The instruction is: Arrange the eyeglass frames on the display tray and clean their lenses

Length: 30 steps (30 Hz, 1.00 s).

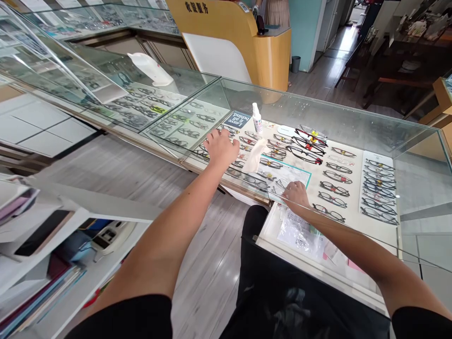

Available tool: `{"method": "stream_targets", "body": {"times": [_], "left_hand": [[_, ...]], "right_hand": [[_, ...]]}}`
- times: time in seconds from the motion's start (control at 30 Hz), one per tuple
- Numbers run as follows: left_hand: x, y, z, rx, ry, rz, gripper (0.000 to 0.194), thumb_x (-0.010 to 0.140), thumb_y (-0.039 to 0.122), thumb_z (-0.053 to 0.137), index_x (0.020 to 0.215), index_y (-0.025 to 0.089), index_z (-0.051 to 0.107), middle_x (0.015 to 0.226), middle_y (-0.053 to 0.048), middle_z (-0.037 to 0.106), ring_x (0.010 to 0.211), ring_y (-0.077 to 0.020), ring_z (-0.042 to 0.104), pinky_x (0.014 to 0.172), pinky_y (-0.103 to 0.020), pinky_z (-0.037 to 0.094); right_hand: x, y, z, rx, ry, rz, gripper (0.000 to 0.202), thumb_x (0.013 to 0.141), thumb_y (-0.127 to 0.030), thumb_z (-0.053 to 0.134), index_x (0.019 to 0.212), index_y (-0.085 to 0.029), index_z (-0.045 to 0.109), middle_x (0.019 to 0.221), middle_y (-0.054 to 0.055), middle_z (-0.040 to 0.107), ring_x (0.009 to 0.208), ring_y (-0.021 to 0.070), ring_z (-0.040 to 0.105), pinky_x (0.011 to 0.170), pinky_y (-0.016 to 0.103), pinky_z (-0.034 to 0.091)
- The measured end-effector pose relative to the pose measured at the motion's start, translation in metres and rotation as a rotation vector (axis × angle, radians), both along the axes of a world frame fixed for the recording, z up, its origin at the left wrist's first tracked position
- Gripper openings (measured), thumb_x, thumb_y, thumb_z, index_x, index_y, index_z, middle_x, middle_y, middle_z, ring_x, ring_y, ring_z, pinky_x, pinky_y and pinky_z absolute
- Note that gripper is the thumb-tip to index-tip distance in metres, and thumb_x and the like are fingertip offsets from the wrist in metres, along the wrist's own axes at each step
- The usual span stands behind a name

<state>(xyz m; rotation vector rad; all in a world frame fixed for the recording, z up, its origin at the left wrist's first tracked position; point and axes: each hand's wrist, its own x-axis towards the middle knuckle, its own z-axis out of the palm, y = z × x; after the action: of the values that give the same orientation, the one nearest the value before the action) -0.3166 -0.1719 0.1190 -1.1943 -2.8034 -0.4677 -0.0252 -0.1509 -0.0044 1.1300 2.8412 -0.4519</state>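
Observation:
My left hand point(222, 148) is on or just over the glass counter top, its fingers apart and slightly bent, holding nothing. Beneath and around it lie rows of eyeglasses point(259, 182) inside the case. My right hand point(295, 192) is at the near edge of the counter, fingers curled at a thin-framed pair of eyeglasses point(281, 184); the exact grip is partly hidden. Between the hands lies a pale crumpled cloth point(254, 156). A white spray bottle point(257, 117) stands upright behind it. Several dark frames point(306, 145) sit farther right.
An open drawer point(300, 230) with plastic bags juts out below my right forearm. A mirror point(70, 61) and a white curved stand point(151, 69) are on the counter to the left. A white shelf point(120, 205) with papers stands at lower left. Behind is a yellow desk point(219, 28).

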Motion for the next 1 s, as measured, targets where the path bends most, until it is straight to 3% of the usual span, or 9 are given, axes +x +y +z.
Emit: {"method": "stream_targets", "body": {"times": [0.27, 0.7, 1.0], "left_hand": [[-0.0015, -0.001, -0.0034, 0.013, 0.016, 0.008, 0.051, 0.097, 0.035, 0.048, 0.142, 0.017, 0.063, 0.153, -0.026, 0.055, 0.145, -0.0469, 0.046, 0.121, -0.063, 0.037], [-0.0002, -0.0017, -0.0013, 0.017, 0.001, 0.011, 0.052, 0.097, 0.034, 0.048, 0.143, 0.016, 0.063, 0.154, -0.025, 0.053, 0.148, -0.0472, 0.044, 0.124, -0.063, 0.034], [0.0003, -0.0009, -0.0006, -0.008, 0.021, 0.02, 0.052, 0.098, 0.035, 0.048, 0.144, 0.016, 0.062, 0.155, -0.025, 0.055, 0.147, -0.0472, 0.045, 0.123, -0.063, 0.037]], "right_hand": [[0.0064, 0.0059, 0.0049, -0.027, 0.024, -0.001, 0.034, 0.107, -0.039, 0.057, 0.105, -0.028, 0.089, 0.128, 0.01, 0.073, 0.124, 0.0301, 0.052, 0.119, 0.048, 0.029], [0.0006, 0.0028, 0.0054, -0.063, -0.012, -0.016, 0.031, 0.106, -0.03, 0.058, 0.105, -0.028, 0.089, 0.125, 0.01, 0.074, 0.124, 0.0297, 0.054, 0.117, 0.049, 0.029], [0.0006, 0.0039, 0.0032, -0.066, -0.01, -0.03, 0.035, 0.108, -0.034, 0.055, 0.103, -0.026, 0.088, 0.124, 0.01, 0.075, 0.123, 0.0304, 0.056, 0.117, 0.048, 0.032]]}}
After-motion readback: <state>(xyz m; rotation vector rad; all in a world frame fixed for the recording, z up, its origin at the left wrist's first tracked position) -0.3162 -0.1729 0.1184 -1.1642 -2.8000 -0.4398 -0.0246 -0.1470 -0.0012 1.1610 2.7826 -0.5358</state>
